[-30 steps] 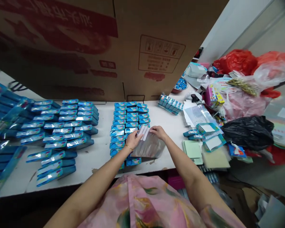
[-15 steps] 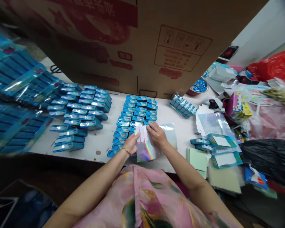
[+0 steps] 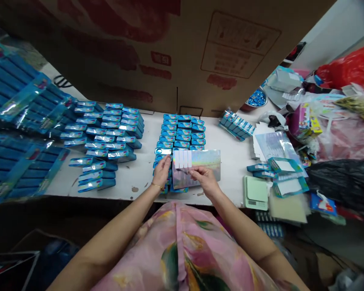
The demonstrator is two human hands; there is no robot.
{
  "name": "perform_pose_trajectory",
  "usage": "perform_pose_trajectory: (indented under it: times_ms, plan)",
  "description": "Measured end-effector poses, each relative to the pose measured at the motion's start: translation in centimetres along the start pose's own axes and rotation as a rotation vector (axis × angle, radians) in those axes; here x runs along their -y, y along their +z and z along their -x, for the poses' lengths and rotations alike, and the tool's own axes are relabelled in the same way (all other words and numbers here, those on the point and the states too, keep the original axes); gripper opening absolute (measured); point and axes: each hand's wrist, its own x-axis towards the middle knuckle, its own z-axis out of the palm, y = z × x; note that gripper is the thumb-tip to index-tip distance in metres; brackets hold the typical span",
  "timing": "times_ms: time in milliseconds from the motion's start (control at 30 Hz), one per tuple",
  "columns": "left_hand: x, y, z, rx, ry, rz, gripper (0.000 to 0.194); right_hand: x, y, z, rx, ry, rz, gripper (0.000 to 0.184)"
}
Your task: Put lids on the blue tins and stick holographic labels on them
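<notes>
A shiny silver sticker sheet point(image 3: 206, 161) with white strips near its upper left corner lies across the lower part of rows of small blue boxes point(image 3: 182, 137). My right hand point(image 3: 206, 180) is over the sheet, thumb and forefinger pinched on a sticker just below the white strips; the sticker is small and partly hidden by the fingers. Left of the sheet, my left hand point(image 3: 161, 171) rests with fingers stretched out on the boxes, its fingertips touching a box in the left column. No object shows in that hand.
A large cardboard box point(image 3: 124, 60) stands at the back. More blue boxes point(image 3: 109, 133) are stacked to the left, beside wrapped packs point(image 3: 18, 93). On the right are a tilted pack point(image 3: 236, 125), a bowl point(image 3: 255, 99) of small blue pieces, a pale green scale point(image 3: 255, 193) and plastic bags point(image 3: 339, 190).
The sheet has gone from raised between both hands to lying flatter over the boxes. My left hand has let go of it and shifted left; my right hand now pinches near the strips.
</notes>
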Motion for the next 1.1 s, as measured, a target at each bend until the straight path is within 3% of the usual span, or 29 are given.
perform_pose_trajectory:
  times_ms: [133,267,500,633,867,1100]
  plan:
    - [-1.7,-3.7,3.4,0.259,-0.185,0.165,0.043,-1.7,3.3,1.2,-0.083,0.154,-0.214,0.021]
    - [-1.0,-7.3,5.0,0.189,-0.235,0.154,0.044,-4.5,6.9,2.5,-0.217,0.215,-0.244,0.023]
    - [2.8,-12.4,5.1,0.113,-0.21,0.027,0.045,-10.9,12.2,2.8,-0.362,0.148,-0.064,0.019]
    - [4.6,-13.0,4.6,0.093,-0.203,0.036,0.045,-12.6,13.0,2.3,-0.365,0.09,0.117,0.018]
    - [6.8,-12.6,3.6,0.083,-0.26,0.103,0.05,-13.4,12.7,1.6,-0.384,-0.028,0.484,0.015]
    - [8.0,-12.2,3.2,0.08,-0.28,0.113,0.048,-12.6,12.1,2.1,-0.236,-0.145,1.101,0.022]
